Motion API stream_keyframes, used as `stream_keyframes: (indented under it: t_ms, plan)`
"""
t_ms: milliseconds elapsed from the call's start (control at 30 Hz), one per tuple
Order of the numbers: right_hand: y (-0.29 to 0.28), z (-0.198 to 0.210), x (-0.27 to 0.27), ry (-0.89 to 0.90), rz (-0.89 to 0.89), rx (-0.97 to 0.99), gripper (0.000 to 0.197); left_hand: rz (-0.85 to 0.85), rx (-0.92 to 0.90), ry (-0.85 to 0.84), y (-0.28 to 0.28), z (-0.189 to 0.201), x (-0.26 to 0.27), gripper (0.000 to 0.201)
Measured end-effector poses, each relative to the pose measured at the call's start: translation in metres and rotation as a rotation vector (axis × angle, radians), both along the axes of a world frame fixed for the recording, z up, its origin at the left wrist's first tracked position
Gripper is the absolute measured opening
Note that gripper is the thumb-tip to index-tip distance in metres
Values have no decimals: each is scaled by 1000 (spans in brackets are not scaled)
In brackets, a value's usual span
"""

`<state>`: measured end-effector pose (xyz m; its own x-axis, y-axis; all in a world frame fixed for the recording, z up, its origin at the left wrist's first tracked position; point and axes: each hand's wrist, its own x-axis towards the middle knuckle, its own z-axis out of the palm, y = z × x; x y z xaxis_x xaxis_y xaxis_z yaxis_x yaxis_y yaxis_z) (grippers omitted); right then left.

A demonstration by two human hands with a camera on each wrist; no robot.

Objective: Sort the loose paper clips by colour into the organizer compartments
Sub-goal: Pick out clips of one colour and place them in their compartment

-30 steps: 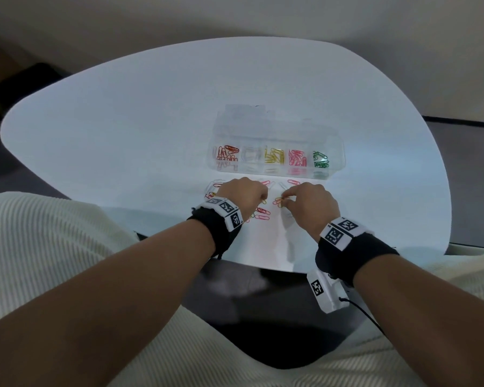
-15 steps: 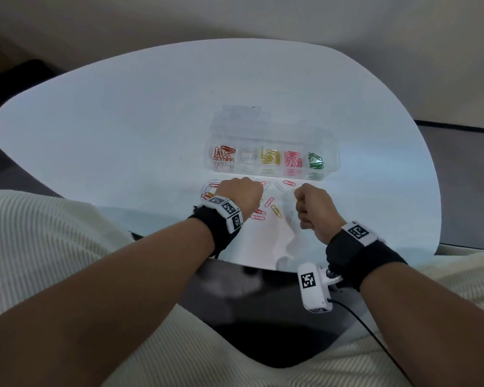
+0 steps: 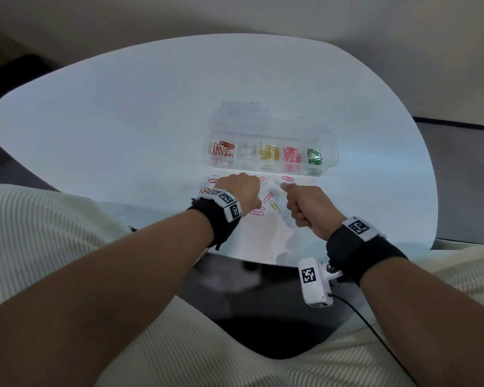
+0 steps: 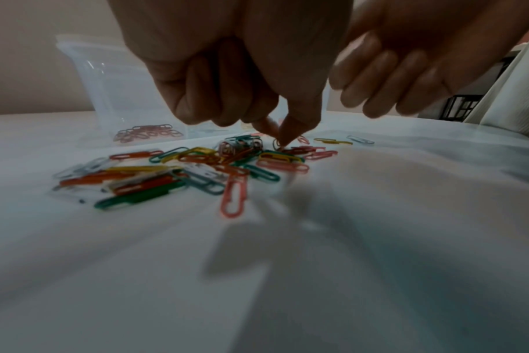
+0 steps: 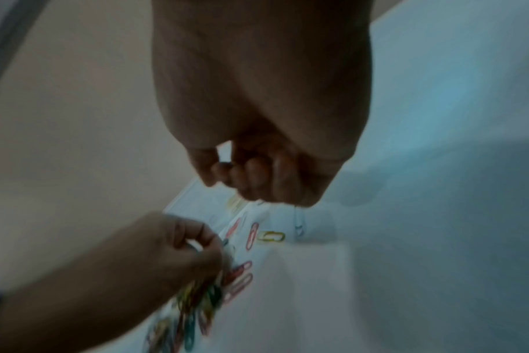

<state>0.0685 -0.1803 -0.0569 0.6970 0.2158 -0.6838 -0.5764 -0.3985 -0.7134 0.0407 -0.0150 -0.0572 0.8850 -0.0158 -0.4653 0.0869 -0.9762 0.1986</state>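
Note:
A clear organizer [image 3: 329, 152] lies on the white table, with red, pale, yellow, pink and green clips in separate compartments. Loose mixed clips [image 4: 197, 167] are scattered in front of it. My left hand [image 4: 275, 136] is down on the pile, thumb and forefinger pinching a reddish clip [image 4: 277, 144]. My right hand [image 5: 219, 172] hovers just to the right, fingers curled into the palm. Its thumb presses the forefinger on a small dark sliver, seemingly a clip of unclear colour. In the head view it [image 3: 285, 188] points toward the organizer.
A yellow clip [image 5: 271, 236], a pale clip [image 5: 298, 224] and pink clips [image 3: 287, 178] lie apart from the pile. The table's near edge [image 3: 263, 261] is just behind my wrists. A cream ribbed garment [image 3: 53, 233] covers my lap. The organizer lid [image 3: 243, 113] stands open behind the compartments.
My right hand has lifted off the clips, turned into a fist and moved forward toward the organizer. My left hand has stayed on the pile.

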Motion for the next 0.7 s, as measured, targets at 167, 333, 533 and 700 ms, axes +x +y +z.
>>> stream_keyframes:
  t_ms: [167,333,533,700]
  plan:
    - [5,-14,-6,-445,403,-507,37,175,-185,-56,3,18,3,24]
    - [14,-14,-9,-483,519,-729,16,639,-842,16,20,43,15,32]
    - [28,-11,-11,-386,588,-846,29,990,-1312,-24,31,55,6,24]
    - [22,-9,-8,-244,420,-550,26,976,-1408,92,36,56,7,19]
